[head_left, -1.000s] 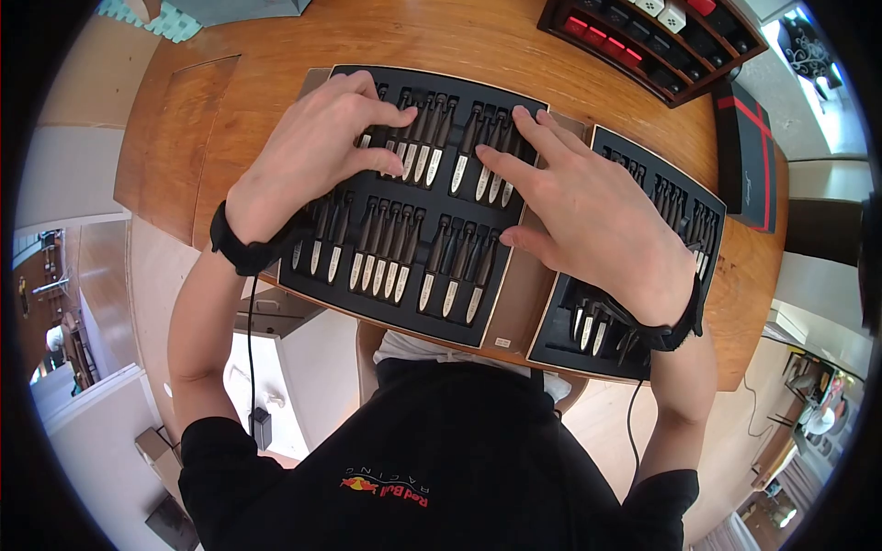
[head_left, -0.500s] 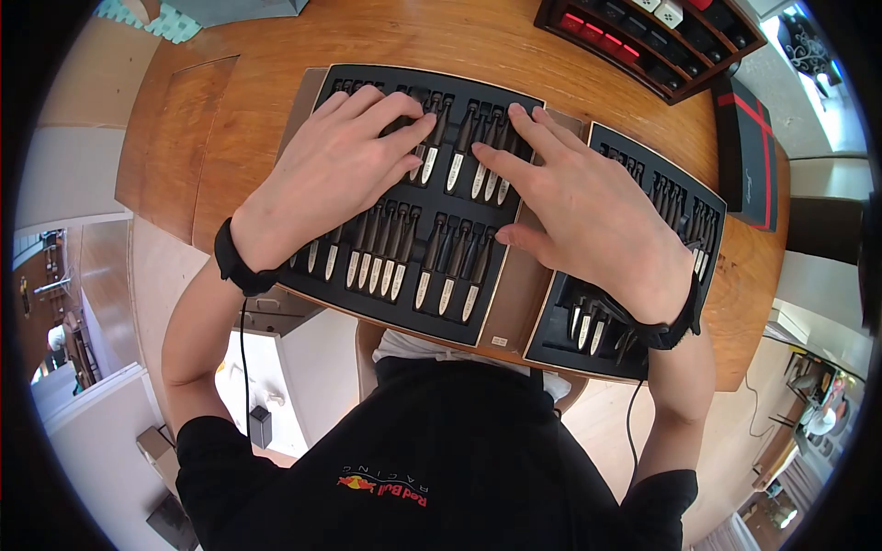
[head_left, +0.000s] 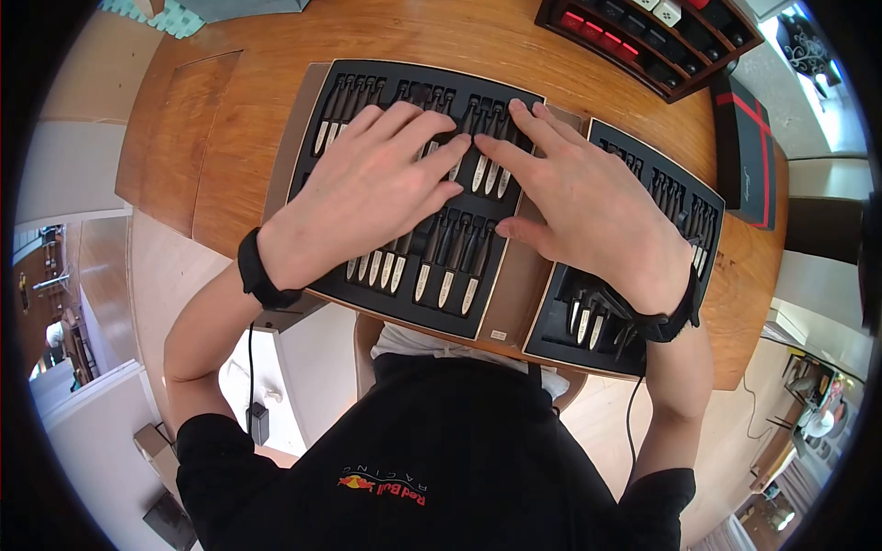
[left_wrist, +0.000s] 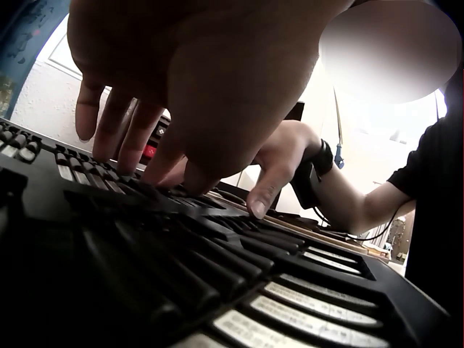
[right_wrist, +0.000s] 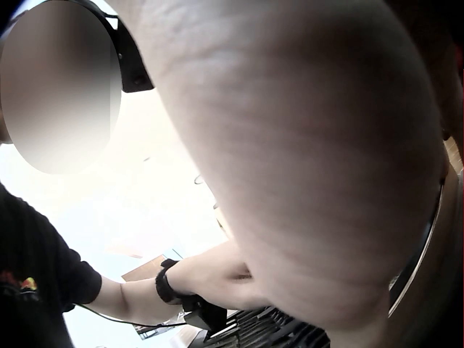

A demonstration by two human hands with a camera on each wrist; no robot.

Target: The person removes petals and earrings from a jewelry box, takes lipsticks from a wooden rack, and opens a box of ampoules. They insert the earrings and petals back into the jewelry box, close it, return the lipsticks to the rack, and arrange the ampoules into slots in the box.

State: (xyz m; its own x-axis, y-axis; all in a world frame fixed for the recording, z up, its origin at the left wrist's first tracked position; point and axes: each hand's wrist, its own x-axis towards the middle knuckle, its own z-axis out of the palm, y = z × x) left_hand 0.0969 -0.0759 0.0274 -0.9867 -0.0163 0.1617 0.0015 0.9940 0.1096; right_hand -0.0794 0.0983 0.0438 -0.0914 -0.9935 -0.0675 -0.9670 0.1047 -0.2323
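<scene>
A wide case (head_left: 413,207) with a black insert lies before me, holding rows of slim dark tools with silvery, lettered ends (head_left: 450,289). My left hand (head_left: 377,188) is over the upper middle rows, its fingers pointing down at the tools and its thumb apart from the index finger. In the left wrist view, the fingers of the left hand (left_wrist: 138,138) reach down right at the tool tops. My right hand (head_left: 597,207) lies spread along the case's right side, index fingertip over the upper right group and thumb at the border. Its palm (right_wrist: 297,159) fills much of the right wrist view.
A second black-lined case (head_left: 551,340) with similar tools adjoins on the right, partly under my right forearm. Behind stands a dark wooden rack (head_left: 643,46) with red and white items. A black box with a red ribbon (head_left: 746,156) lies at the table's right.
My left hand has moved rightward across the upper row, uncovering the tools at the far left and coming close to the right hand. The right hand stays nearly where it was.
</scene>
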